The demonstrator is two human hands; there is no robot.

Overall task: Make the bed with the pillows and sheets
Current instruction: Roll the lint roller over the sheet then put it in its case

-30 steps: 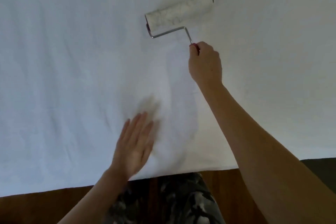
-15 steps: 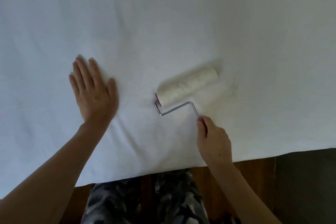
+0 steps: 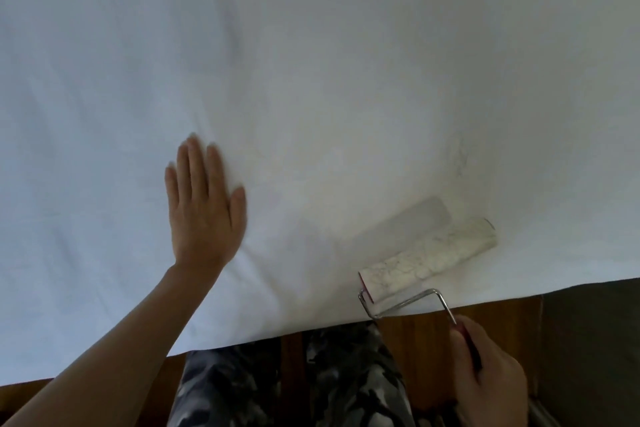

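Observation:
A white sheet (image 3: 311,80) covers the bed and fills most of the view, with faint creases at the left. My left hand (image 3: 204,211) lies flat on it, palm down, fingers together and pointing away from me. My right hand (image 3: 485,378) is closed around the red handle of a lint roller (image 3: 429,256). The roller's white drum, marked with picked-up hairs, rests on the sheet right at the bed's near edge. Its bent wire frame reaches back over the edge to my hand. No pillows are in view.
Below the sheet's near edge lies a wooden floor (image 3: 415,333). My legs in camouflage trousers (image 3: 294,388) stand against the bed. A dark surface (image 3: 588,340) fills the lower right corner.
My right hand drew the lint roller from far across the sheet back to the near edge. My left hand moved up and left, then settled flat on the sheet.

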